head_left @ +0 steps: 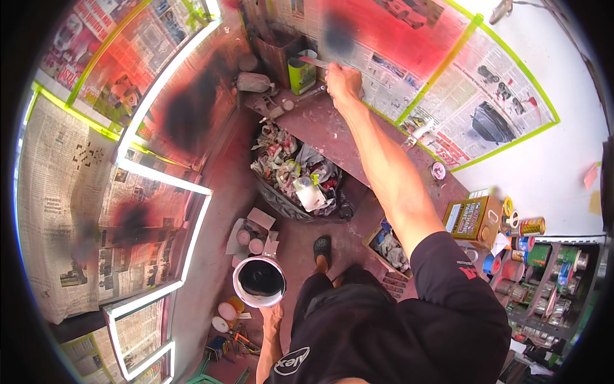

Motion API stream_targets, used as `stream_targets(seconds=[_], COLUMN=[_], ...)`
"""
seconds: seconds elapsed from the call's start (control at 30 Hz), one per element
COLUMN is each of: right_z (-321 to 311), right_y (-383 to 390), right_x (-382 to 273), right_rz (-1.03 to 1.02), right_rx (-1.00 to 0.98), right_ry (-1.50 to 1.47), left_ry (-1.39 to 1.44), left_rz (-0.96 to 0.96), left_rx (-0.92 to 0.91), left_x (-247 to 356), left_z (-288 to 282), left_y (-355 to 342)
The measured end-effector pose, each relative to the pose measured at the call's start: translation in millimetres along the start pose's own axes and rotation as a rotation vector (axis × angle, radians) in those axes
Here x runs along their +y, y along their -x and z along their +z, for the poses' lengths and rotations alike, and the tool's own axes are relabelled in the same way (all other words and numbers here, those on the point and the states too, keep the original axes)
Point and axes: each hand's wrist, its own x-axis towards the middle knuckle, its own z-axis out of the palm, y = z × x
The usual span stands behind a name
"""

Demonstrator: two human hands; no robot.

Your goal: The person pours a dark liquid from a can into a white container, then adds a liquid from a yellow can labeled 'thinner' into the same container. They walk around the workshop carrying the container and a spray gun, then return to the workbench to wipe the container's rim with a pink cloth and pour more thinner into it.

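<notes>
I watch through one head-worn camera, looking steeply down from just above the shirt (409,326), across the floor (297,242) to the bench (326,123) ahead, straight edges bowing toward the fisheye rim.

- Dark rubbish bag (281,203), full of crumpled paper (275,144).
- Newspaper sheets (511,96), edged with green tape (438,70).
- Rack (579,240) at right, crowded with cans (539,255).
- Cardboard box (261,219), flaps open.

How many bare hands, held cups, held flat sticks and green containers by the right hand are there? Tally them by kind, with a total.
Bare hands (left hand, right hand): 2
Held cup: 1
Held flat stick: 1
Green container: 1
Total: 5
</notes>
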Motion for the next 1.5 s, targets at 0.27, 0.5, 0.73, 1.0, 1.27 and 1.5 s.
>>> stream_targets(seconds=[0.27,0.5,0.73,1.0,1.27,1.5], right_z=[19,-161,-460,-517,-577,-633], right_y=[7,180,357,271,321,363], right_x=[-69,32,156,111,64,-42], right_rz=[0.072,0.122,0.335,-0.153,-0.148,-0.363], right_rx=[-0.254,-0.393,0.869,0.848,0.592,0.278], right_ry=[-0.139,-0.199,0.170,0.205,0.205,0.858], left_ry=[0.288,0.108,0.175,-0.083,-0.176,-0.267], left_rz=[-0.133,-0.035,0.043,0.362,0.394,0.522], left_rx=[0.134,-0.133,-0.531,-0.794,-0.790,-0.801], left_x=[102,108,125,226,261,267], left_z=[-5,23,102,215,266,288], left_y=[-10,-42,-88,-85,-55,-32])
